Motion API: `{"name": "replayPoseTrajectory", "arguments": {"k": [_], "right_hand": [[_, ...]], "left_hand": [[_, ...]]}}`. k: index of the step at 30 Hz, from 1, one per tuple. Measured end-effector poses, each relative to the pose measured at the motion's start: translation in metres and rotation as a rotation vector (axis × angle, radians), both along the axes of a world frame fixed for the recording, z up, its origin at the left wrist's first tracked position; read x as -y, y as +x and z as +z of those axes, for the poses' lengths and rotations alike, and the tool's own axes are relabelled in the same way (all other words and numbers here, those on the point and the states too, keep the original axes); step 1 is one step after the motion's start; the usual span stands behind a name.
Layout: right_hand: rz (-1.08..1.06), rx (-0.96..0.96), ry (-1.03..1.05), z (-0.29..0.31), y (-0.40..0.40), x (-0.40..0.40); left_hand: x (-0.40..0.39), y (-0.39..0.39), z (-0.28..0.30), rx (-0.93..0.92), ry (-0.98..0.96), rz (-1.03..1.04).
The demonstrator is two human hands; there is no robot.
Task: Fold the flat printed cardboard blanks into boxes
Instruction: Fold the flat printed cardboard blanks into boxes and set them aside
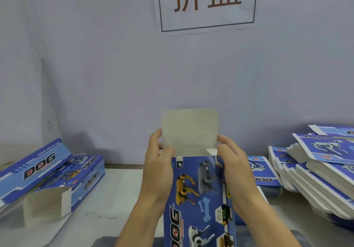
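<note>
Grey flap (189, 130) stands up at 12 o'clock on box (199, 195), held mid-frame; left hand (159, 162) and right hand (233, 160) grasp its top. I reckon tucking comes next.

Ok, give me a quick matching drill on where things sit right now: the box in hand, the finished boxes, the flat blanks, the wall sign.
Things:
1. box being folded
2. finished boxes
3. flat blanks
4. wall sign

Places:
A. stacked on the table's right side
B. held between both hands, top flap up
C. above, behind the table
D. lying on the table's left side

Pairs: 1-B, 2-D, 3-A, 4-C
</note>
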State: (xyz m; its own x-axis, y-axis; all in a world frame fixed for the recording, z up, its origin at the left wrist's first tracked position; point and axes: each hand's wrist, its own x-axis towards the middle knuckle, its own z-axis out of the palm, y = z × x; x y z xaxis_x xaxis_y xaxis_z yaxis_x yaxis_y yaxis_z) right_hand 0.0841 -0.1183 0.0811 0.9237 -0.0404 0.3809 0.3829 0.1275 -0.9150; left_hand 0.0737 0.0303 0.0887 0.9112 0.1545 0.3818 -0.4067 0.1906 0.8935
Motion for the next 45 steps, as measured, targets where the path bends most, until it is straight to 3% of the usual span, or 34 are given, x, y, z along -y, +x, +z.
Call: {"name": "replayPoseTrajectory", "arguments": {"k": [3, 7, 11, 20, 34, 39, 41, 45], "right_hand": [[-0.050, 0.040, 0.089, -0.002, -0.003, 0.000], [0.010, -0.034, 0.185, -0.006, -0.007, 0.000], [0.116, 0.024, 0.039, -0.004, -0.007, -0.002], [0.123, 0.036, 0.061, -0.005, -0.005, 0.003], [0.077, 0.088, 0.074, -0.006, -0.004, -0.002], [0.104, 0.097, -0.083, -0.007, -0.003, 0.007], [0.036, 0.094, -0.020, -0.006, -0.002, 0.011], [-0.208, 0.102, 0.349, -0.003, 0.009, 0.031]], "left_hand": [[0.001, -0.001, -0.004, 0.108, -0.067, 0.020], [-0.001, -0.001, -0.008, 0.087, -0.134, 0.033], [-0.004, 0.002, -0.009, 0.137, 0.098, -0.032], [-0.011, 0.001, -0.013, 0.182, 0.192, 0.059], [-0.005, 0.001, -0.006, 0.156, 0.129, 0.029], [-0.008, 0.000, -0.004, 0.068, 0.121, -0.085], [-0.013, -0.001, -0.005, -0.031, 0.160, -0.152], [-0.023, -0.004, -0.008, -0.187, 0.471, -0.342]]}}
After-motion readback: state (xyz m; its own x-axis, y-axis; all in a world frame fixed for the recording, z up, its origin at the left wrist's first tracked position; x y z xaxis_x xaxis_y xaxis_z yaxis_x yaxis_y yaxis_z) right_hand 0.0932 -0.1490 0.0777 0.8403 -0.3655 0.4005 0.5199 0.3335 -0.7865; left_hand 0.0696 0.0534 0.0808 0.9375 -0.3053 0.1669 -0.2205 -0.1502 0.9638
